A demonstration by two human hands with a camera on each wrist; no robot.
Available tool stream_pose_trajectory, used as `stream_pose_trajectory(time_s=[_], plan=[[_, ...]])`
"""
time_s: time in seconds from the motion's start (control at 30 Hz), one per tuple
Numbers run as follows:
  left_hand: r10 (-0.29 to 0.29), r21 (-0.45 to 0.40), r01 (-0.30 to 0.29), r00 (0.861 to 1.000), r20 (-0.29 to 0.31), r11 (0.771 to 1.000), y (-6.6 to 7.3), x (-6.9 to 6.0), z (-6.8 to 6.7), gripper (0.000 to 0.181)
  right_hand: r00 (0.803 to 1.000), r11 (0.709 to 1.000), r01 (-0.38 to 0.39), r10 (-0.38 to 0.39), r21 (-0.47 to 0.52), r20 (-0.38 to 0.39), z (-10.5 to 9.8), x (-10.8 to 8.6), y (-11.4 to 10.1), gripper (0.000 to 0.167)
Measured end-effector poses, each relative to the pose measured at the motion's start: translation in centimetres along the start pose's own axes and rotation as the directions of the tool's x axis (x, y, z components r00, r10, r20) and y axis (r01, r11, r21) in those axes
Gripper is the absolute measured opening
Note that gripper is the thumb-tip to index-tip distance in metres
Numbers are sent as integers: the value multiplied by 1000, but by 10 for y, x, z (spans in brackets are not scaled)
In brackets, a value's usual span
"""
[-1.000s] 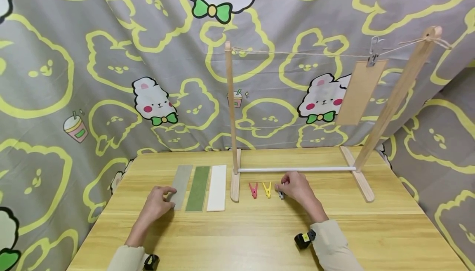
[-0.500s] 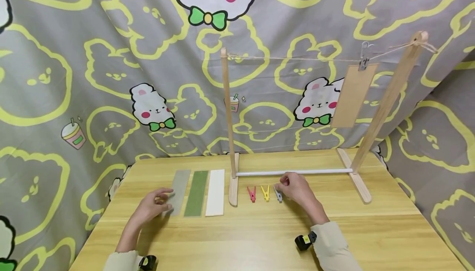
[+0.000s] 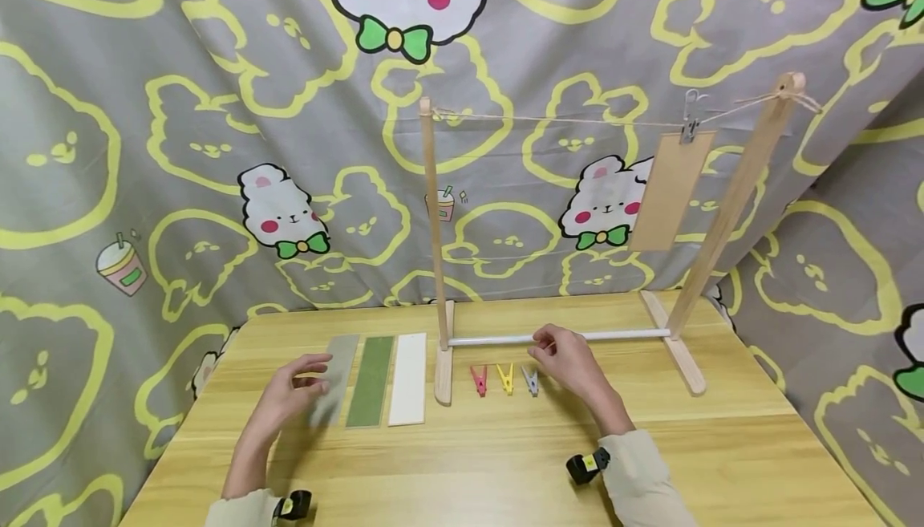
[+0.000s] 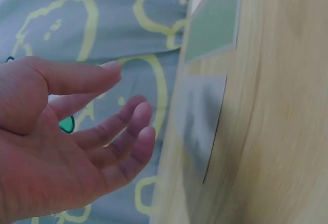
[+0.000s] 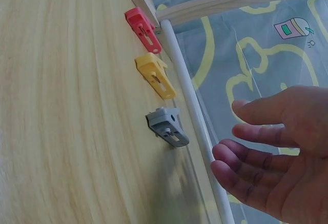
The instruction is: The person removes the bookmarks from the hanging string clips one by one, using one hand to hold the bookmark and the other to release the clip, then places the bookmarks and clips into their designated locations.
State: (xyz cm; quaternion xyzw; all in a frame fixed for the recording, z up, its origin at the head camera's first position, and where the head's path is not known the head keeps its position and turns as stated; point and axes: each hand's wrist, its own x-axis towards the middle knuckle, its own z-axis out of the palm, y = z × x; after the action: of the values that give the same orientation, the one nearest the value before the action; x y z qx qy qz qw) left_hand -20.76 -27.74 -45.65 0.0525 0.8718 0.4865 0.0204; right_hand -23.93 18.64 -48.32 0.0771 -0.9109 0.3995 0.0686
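My left hand hovers beside and partly over the grey card, fingers loosely bent and holding nothing. The left wrist view shows the palm apart from that card. To its right lie a green card and a white card. My right hand is above the table, just behind and right of the grey clothespin. Its relaxed fingers hold nothing, and the right wrist view shows a gap to the clothespin. A yellow clothespin and a red clothespin lie in the same row.
Behind the clothespins stands a wooden frame, with a left post, a right post and a white rod low between them. From its string a metal clip hangs a tan card. A patterned curtain backs the table.
My right hand has lifted away from the grey clothespin, which lies uncovered. My left hand has drawn slightly up and left off the grey card. The head view has shifted a little.
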Motion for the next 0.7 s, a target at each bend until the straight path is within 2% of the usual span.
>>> stream_pose_trajectory(time_s=[0.13, 0.3, 0.47, 0.7], plan=[[70, -55, -73, 996, -54, 996, 3, 1, 0, 39, 1000, 1000, 12, -11, 29, -4, 0, 2, -3, 20], [145, -74, -154, 982, -122, 985, 7, 0, 1, 36, 998, 996, 64, -63, 70, -9, -2, 4, -8, 22], [164, -58, -176, 972, -166, 983, 14, -2, 2, 35, 995, 991, 103, -100, 84, -29, -5, 5, -14, 21], [165, -99, -184, 971, -172, 978, 27, -1, 8, 33, 992, 989, 108, -101, 106, -73, -12, 2, -19, 21]])
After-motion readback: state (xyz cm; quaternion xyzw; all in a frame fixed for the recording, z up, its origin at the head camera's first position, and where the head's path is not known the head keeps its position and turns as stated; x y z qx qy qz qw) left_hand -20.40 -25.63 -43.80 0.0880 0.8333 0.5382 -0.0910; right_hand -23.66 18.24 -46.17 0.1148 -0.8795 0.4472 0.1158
